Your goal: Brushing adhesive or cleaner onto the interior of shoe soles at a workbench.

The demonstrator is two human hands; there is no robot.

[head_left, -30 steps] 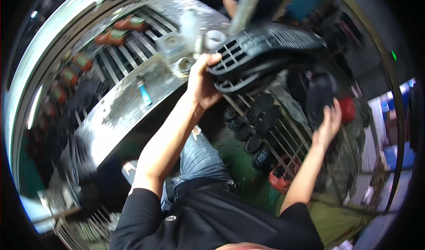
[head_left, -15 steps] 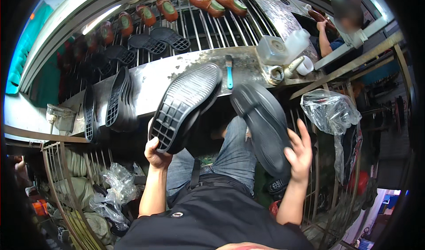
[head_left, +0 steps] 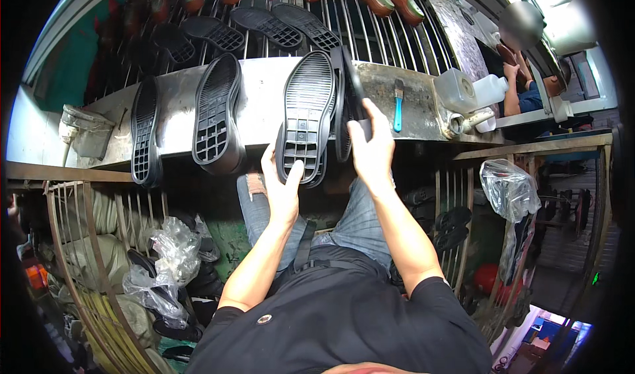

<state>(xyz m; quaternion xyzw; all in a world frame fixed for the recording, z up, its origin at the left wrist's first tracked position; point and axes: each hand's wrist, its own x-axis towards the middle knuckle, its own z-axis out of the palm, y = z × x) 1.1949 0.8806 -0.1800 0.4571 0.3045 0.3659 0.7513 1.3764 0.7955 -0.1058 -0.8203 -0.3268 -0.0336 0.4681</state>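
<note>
In the middle of the frame, the left hand (head_left: 283, 192) holds a ribbed sole (head_left: 307, 96) by its lower end, thumb on the gridded face, in a narrow grip. This black sole shows its patterned side, over the front edge of the desk (head_left: 258, 86); the edge of a lower sole (head_left: 320, 171) shows behind it. Just to the right, the right hand (head_left: 372, 150) has an edge-on sole (head_left: 342, 119) between thumb and fingers, its grip narrow too; whether the two held soles touch, I cannot tell.

Left of centre on the desk stand a thick black stack (head_left: 217, 112) and, farther left, a narrower stack (head_left: 145, 132). A brush (head_left: 398, 106) with a blue handle lies right of the hands, then a clear tub (head_left: 455, 91) and a white bottle (head_left: 490, 91) beside it. Along the top of the frame, flat soles (head_left: 266, 26) and brown shoes (head_left: 399, 4) rest on a barred rack (head_left: 357, 26). At upper right, a co-worker's hands (head_left: 511, 71) hold a brown shoe (head_left: 508, 55).
</note>
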